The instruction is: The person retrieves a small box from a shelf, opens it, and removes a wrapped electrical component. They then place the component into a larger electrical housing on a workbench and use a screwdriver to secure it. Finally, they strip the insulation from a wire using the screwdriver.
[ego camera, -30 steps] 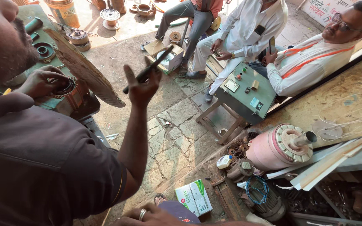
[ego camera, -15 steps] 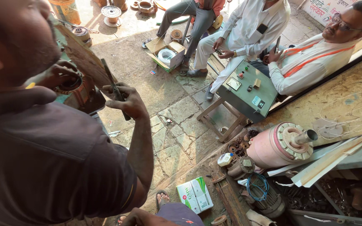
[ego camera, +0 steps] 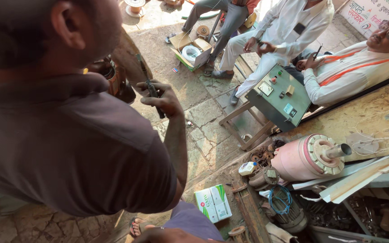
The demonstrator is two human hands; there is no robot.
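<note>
Only a sliver of my right hand (ego camera: 167, 235) shows, at the very bottom edge of the view. It lies against a fold of purple-blue cloth (ego camera: 194, 220), and I cannot tell how far it is open or whether it grips anything, since the fingers are cut off. My other hand is out of sight.

Nearest to it is a small white and green cardboard box (ego camera: 212, 203), lying flat on the dusty ground just up and to the right of the hand, apart from it.

Room is tight. A co-worker in a dark brown shirt (ego camera: 68, 144) fills the whole left side. That person's hand (ego camera: 160, 100) is closed round a slim dark tool (ego camera: 151, 90) held upright. On the right, a pink cylindrical motor housing with a steel shaft (ego camera: 300, 158) lies beside a coil of blue wire (ego camera: 279, 198) and rusty parts, crowding the box. The open stretch is the grey stone-slab floor (ego camera: 208, 135) between the co-worker's arm and a grey-green metal control box on a wooden stool (ego camera: 278, 96).

A sandalled foot (ego camera: 136, 227) peeks out beside the cloth, half hidden.
</note>
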